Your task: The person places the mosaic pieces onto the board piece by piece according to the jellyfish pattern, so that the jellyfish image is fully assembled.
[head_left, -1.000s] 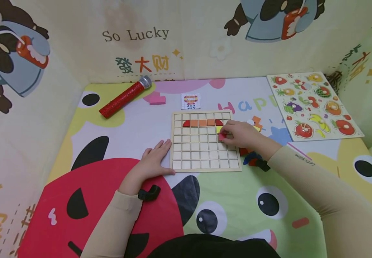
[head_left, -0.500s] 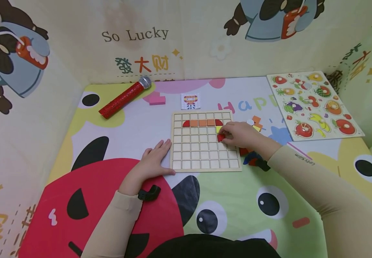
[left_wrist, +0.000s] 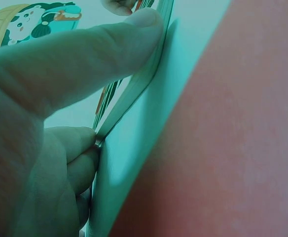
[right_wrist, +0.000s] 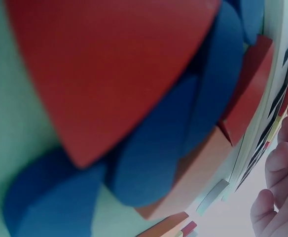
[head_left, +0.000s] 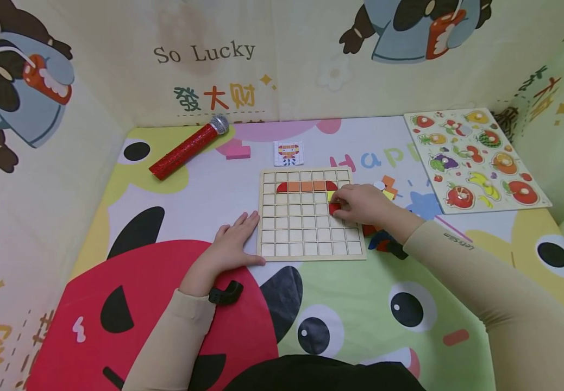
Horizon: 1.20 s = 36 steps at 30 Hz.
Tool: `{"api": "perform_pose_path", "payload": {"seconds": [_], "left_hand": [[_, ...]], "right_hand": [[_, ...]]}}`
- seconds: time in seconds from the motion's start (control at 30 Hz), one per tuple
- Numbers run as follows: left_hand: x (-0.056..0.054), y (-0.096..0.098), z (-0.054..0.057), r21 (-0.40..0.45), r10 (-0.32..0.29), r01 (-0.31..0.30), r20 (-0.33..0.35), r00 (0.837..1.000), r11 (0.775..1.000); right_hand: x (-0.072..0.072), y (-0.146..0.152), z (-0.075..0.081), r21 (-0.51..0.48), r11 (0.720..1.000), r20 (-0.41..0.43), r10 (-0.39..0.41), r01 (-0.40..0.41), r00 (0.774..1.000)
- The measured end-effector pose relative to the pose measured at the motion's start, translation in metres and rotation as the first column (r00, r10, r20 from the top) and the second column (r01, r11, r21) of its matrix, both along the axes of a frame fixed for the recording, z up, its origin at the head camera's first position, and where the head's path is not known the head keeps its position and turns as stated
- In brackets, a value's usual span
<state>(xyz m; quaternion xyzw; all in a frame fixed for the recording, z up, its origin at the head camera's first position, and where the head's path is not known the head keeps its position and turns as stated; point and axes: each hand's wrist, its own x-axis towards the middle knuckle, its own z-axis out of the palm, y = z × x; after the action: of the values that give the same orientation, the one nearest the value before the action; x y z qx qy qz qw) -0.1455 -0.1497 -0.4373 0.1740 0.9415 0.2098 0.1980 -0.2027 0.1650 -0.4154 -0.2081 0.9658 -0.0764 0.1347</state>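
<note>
A wooden grid board [head_left: 311, 257] lies on the printed tabletop. Across its second row runs a line of orange pieces with a red rounded one at each end, and a yellow piece [head_left: 330, 196] sits below the right end. My right hand [head_left: 362, 203] pinches a red block [head_left: 333, 208] at the cell under the yellow one, its fingertips partly covering the block. My left hand [head_left: 233, 241] rests with spread fingers along the board's left edge; in the left wrist view its thumb [left_wrist: 144, 24] lies against the board's side.
Loose blue, red and orange blocks [right_wrist: 149, 158] lie right of the board, partly under my right forearm. Behind the board are a small pattern card [head_left: 289, 153], a pink block [head_left: 238, 152] and a red microphone [head_left: 186, 149]. A fruit puzzle board [head_left: 477, 160] lies back right.
The red block has turned and settled slightly left and down at its cell, with my right fingers staying on it. My left hand has not moved.
</note>
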Motion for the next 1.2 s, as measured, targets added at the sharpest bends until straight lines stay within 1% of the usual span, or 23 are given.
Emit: {"api": "perform_pose_path", "payload": {"seconds": [0.2,0.27,0.33,0.43,0.53,0.63,0.73,0.8,0.83,0.9,1.07,1.2], "left_hand": [[-0.001,0.000,0.000,0.002,-0.002,0.002,-0.003,1.000,1.000],[-0.001,0.001,0.000,0.004,-0.003,0.003,-0.005,1.000,1.000],[0.000,0.001,0.000,0.006,-0.005,0.005,-0.004,1.000,1.000],[0.000,0.001,-0.001,0.001,-0.004,0.004,0.003,1.000,1.000],[0.001,0.000,-0.001,-0.006,0.003,-0.003,0.007,1.000,1.000],[0.001,0.000,-0.001,-0.007,0.006,-0.006,0.003,1.000,1.000],[0.001,0.000,-0.001,-0.005,0.004,-0.004,0.002,1.000,1.000],[0.001,0.000,-0.001,-0.003,0.007,-0.007,0.005,1.000,1.000],[0.001,0.000,-0.001,-0.004,0.008,-0.008,0.006,1.000,1.000],[0.001,0.000,-0.002,-0.002,0.009,-0.008,0.008,1.000,1.000],[0.001,0.001,-0.002,0.003,0.009,-0.009,0.008,1.000,1.000],[0.000,0.000,-0.003,0.000,0.012,-0.012,0.002,1.000,1.000]], "right_hand": [[0.001,0.001,0.000,-0.005,1.000,-0.008,-0.016,0.016,1.000],[0.001,0.004,0.001,-0.029,0.999,0.007,-0.040,0.040,0.999],[0.001,0.009,0.002,-0.066,0.995,0.028,-0.078,0.080,0.997],[0.000,0.022,0.006,-0.122,0.979,0.054,-0.160,0.165,0.986],[-0.001,0.041,0.013,-0.152,0.962,0.050,-0.221,0.226,0.974],[-0.002,0.063,0.019,-0.154,0.950,0.050,-0.267,0.271,0.962],[-0.003,0.081,0.021,-0.149,0.932,0.090,-0.321,0.332,0.943],[-0.002,0.090,0.020,-0.150,0.922,0.116,-0.343,0.358,0.932],[-0.001,0.094,0.019,-0.154,0.920,0.124,-0.344,0.360,0.931],[0.003,0.100,0.016,-0.164,0.926,0.139,-0.321,0.341,0.937],[0.017,0.108,0.011,-0.173,0.960,0.146,-0.198,0.222,0.969],[0.025,0.110,0.008,-0.182,0.970,0.137,-0.140,0.164,0.981]]}}
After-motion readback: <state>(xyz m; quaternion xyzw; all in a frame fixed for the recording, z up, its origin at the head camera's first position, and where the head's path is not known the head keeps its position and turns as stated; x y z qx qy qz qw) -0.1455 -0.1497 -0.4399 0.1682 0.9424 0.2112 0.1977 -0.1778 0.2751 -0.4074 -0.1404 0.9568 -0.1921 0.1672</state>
